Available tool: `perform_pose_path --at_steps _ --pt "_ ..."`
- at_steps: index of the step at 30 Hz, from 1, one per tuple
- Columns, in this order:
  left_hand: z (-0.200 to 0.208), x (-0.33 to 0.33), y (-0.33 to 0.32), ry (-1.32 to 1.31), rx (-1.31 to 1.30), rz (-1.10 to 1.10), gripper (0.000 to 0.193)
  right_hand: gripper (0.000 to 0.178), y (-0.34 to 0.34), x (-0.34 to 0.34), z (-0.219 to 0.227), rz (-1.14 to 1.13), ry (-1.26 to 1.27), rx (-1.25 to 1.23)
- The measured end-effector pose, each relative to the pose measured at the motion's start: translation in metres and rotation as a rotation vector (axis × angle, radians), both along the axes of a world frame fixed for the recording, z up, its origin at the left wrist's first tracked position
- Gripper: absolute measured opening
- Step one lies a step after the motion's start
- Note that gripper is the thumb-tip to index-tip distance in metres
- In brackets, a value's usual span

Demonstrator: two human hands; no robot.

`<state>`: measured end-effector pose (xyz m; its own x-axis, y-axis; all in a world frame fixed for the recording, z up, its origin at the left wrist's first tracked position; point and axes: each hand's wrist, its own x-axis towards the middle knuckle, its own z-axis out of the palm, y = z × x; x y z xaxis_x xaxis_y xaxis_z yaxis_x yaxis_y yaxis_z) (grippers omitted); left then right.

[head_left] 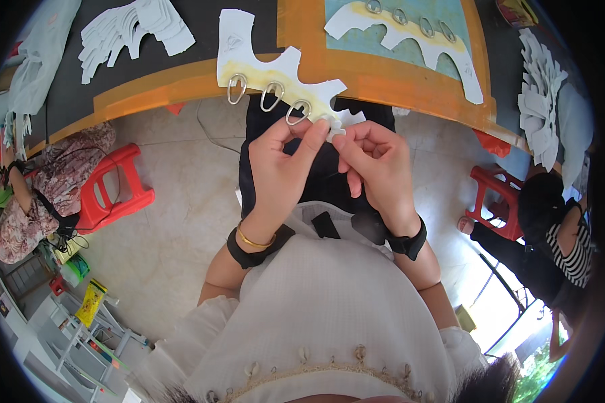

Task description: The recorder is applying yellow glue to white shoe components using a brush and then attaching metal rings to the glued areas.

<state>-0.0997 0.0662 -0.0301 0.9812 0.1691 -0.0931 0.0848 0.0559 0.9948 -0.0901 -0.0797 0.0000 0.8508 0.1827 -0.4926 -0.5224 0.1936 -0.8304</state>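
My left hand (282, 161) pinches the near end of a white cut-out piece (286, 67) between thumb and fingers. Yellowish, glue-like staining runs along its edge, where several oval metal rings (273, 96) hang. At that same end my right hand (376, 161) has thumb and fingers closed on a small white tab (336, 127), close against the left thumb. Fingers partly hide how the tab meets the piece. A similar white piece (410, 33) with several metal rings lies on the blue-green mat (444, 17) at the far right.
Stacked white cut-outs (131, 30) lie on the dark table (202, 40) at far left; another pile (539, 94) sits at right. Orange tape (141, 94) lines the table edge. People sit at both sides, near a red stool (117, 191) and another red stool (494, 201).
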Motion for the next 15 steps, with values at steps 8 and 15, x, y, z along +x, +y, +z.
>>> perform_pose_path --at_steps 8,15 --pt "-0.004 -0.001 -0.002 0.070 -0.165 0.024 0.016 0.017 -0.003 0.000 -0.003 0.030 0.008 -0.063" --pt "-0.004 -0.002 -0.004 0.065 -0.164 0.052 0.016 0.017 -0.003 -0.001 -0.012 0.020 -0.026 -0.057"
